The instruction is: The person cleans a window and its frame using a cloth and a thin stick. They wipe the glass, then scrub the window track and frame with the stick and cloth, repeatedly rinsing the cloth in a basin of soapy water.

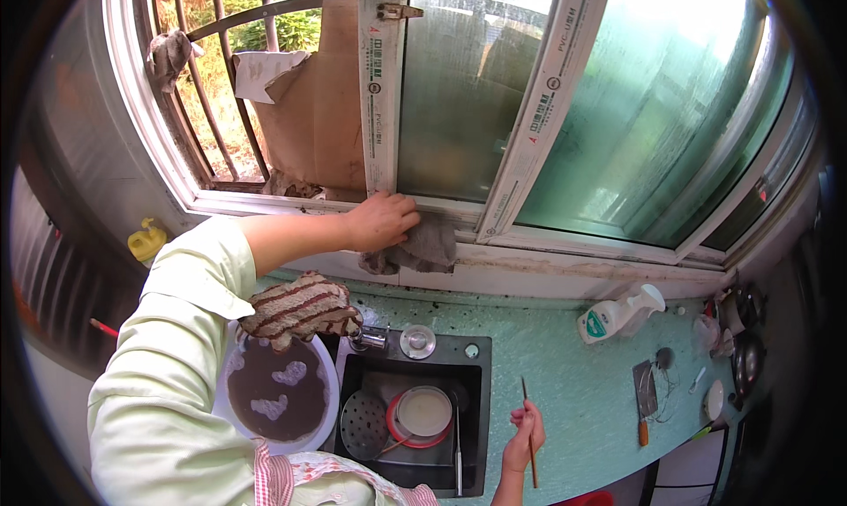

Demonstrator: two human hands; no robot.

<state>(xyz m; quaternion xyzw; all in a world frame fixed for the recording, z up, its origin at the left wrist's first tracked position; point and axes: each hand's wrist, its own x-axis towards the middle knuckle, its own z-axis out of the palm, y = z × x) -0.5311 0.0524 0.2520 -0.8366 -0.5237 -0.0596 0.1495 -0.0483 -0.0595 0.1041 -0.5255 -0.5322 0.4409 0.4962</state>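
Observation:
My left hand (380,221) presses a wet grey cloth (430,244) against the lower track of the white window frame (440,205); part of the cloth hangs down over the tiled wall. Low at the right, above the green countertop (562,373), my right hand (526,434) is closed around a thin stick (532,456) with a brown shaft and a dark, pointed end. A striped brown cloth (301,307) lies bunched at the rim of a white basin (329,400) of murky, foamy water, below my left forearm.
The dark sink (483,400) holds a perforated skimmer (364,423) and a bowl (423,411). A spray bottle (605,319), a spatula (644,393) and a whisk (665,393) lie on the counter. Window bars (225,82) and cardboard (311,129) stand outside; a yellow bottle (146,242) is at left.

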